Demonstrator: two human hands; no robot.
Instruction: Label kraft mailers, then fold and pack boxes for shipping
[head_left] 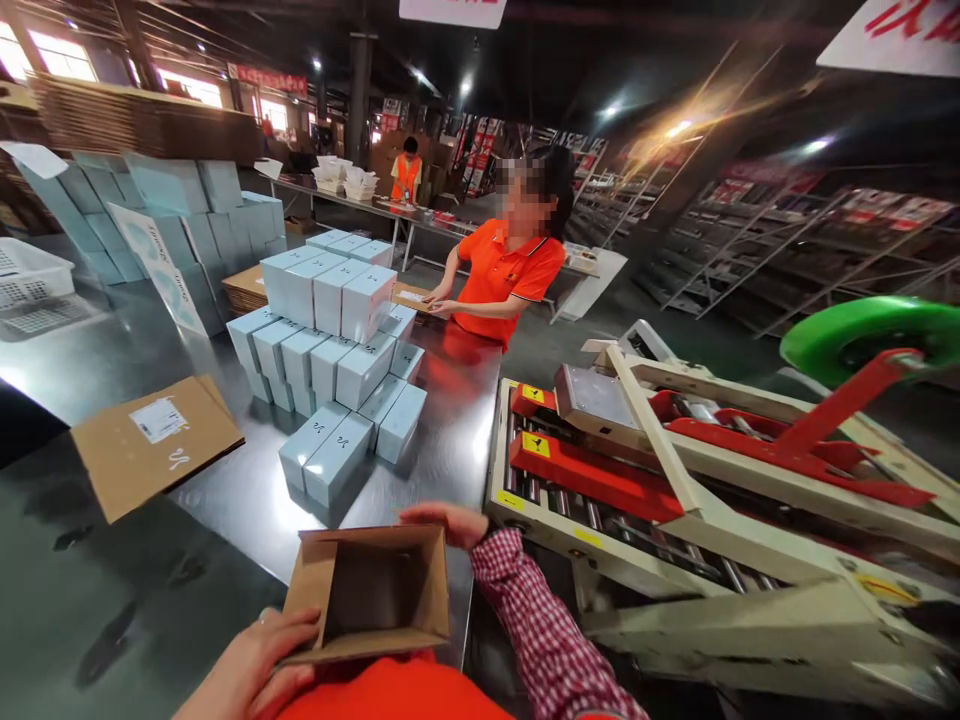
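An open cardboard box (386, 640) is held close against my orange shirt at the table's near edge, its dark inside showing. My left hand (274, 650) grips the box's left side and flap, with the thumb side near the lower corner. At the far right corner, my right hand (450, 522) rests along the box's outer side; its fingers are partly behind the box. Just beyond the box stand stacked light-blue boxes (326, 455) with small black marks. To the left lies a flattened carton (161, 440) bearing a white label.
A roller-conveyor carton sealer (600, 480) with red guides adjoins the metal table's (450, 440) right side. Across the table a co-worker in orange (502, 270) handles flat cardboard. More blue boxes (195, 230), a cardboard stack (142, 120) and a white basket (34, 270) stand at left.
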